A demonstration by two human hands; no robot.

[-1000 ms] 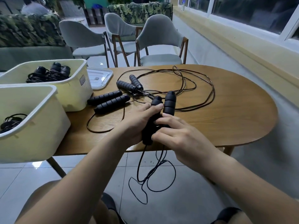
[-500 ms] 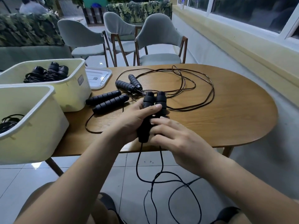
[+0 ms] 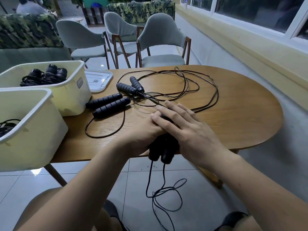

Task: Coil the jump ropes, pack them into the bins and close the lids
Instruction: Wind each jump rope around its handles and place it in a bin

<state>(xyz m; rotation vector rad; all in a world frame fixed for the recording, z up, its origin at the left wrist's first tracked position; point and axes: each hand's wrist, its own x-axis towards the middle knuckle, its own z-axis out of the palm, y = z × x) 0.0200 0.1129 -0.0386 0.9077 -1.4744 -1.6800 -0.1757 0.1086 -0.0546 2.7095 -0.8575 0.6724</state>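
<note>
My left hand (image 3: pixel 141 139) grips a pair of black foam jump-rope handles (image 3: pixel 160 151) at the table's near edge; their lower ends stick out below it. My right hand (image 3: pixel 185 129) lies flat over the left hand and the handles, fingers straight. The cord of this rope (image 3: pixel 164 192) hangs to the floor in loose loops. Two more ropes lie uncoiled on the table: one handle pair (image 3: pixel 110 105) by the bins, another pair (image 3: pixel 131 86) further back, with cords (image 3: pixel 200 90) spread across the top. The far cream bin (image 3: pixel 73 90) holds coiled ropes (image 3: pixel 45 76). The near bin (image 3: pixel 33 130) holds one coil (image 3: pixel 6 126).
A clear plastic lid (image 3: pixel 98 80) lies flat behind the far bin. The oval wooden table (image 3: pixel 241 117) has bare wood at the right. Three grey chairs (image 3: pixel 160 42) stand behind it. A wall with windows runs along the right.
The handles have been drawn back toward the table's near edge. My right hand has flattened out on top of them and of my left hand. The hanging cord has shifted.
</note>
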